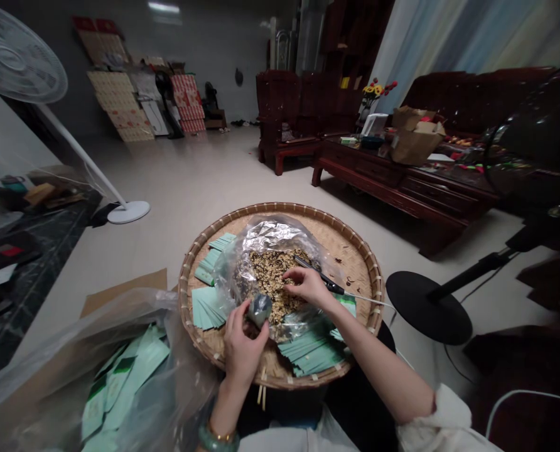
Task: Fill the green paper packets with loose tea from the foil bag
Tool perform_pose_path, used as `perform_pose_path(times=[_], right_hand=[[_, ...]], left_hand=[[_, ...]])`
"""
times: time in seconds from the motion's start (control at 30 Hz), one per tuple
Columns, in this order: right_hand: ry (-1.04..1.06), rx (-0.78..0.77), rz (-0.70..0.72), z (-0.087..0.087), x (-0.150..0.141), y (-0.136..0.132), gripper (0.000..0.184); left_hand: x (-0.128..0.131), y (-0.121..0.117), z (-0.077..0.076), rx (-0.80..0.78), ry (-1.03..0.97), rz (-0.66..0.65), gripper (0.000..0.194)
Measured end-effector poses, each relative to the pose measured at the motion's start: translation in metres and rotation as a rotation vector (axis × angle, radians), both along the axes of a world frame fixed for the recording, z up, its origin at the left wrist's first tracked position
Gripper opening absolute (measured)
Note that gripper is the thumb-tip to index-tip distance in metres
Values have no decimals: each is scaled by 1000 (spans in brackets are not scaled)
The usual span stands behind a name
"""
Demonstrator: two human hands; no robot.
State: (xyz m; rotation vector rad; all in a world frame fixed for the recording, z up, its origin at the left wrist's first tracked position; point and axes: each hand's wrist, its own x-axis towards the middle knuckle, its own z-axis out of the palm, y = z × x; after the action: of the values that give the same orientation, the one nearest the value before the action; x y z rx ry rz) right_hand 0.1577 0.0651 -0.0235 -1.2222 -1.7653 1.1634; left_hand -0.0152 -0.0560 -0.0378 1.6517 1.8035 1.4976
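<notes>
While the left hand (245, 351) pinches a small grey-silver packet (260, 311) between thumb and fingers, the right hand (311, 285) curls down onto crumbled dried mix (270, 282) in an open foil bag (265, 235); any pinch there cannot be told. A slim dark tool (320, 276) lies just beside it. The bag sits on a round woven bamboo tray (280, 207), pale green cards (312, 351) stacked near its front rim.

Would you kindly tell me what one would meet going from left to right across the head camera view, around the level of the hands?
Plastic bag of green cards → left hand holding a small packet → right hand → black fan base
</notes>
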Motion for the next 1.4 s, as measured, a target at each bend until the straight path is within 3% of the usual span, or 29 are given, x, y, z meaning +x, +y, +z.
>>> perform_pose_path(times=[0.1,0.2,0.37,0.5,0.7,0.97,1.13,1.23,1.33,1.4], right_hand=[[89,-86,48,19,7,3,26],[98,-83,145,53,13,1,26],[-118,123,393,106,17,-4,18],[-344,332,527,124,12,-5,22],[-546,479,580,129,0,-10,28],[-507,512,479,123,-5,-12,41],[-337,401,442,122,-7,-16,38],[-143,255,320,118,0,-15,27],[-36,88,220,101,10,-10,22],[-102,41,215,82,13,-8,21]], left_hand=[[1,5,6,-17,48,-44,41],[3,14,12,-45,113,-67,43],[12,27,23,-17,192,-49,46],[18,31,29,-8,219,-50,47],[22,31,29,22,228,-46,50],[21,33,24,-17,219,-38,51],[20,34,21,-1,174,-20,48],[14,33,21,-14,74,-9,48],[4,28,20,-20,-105,5,48],[-4,23,17,-7,-205,31,50]])
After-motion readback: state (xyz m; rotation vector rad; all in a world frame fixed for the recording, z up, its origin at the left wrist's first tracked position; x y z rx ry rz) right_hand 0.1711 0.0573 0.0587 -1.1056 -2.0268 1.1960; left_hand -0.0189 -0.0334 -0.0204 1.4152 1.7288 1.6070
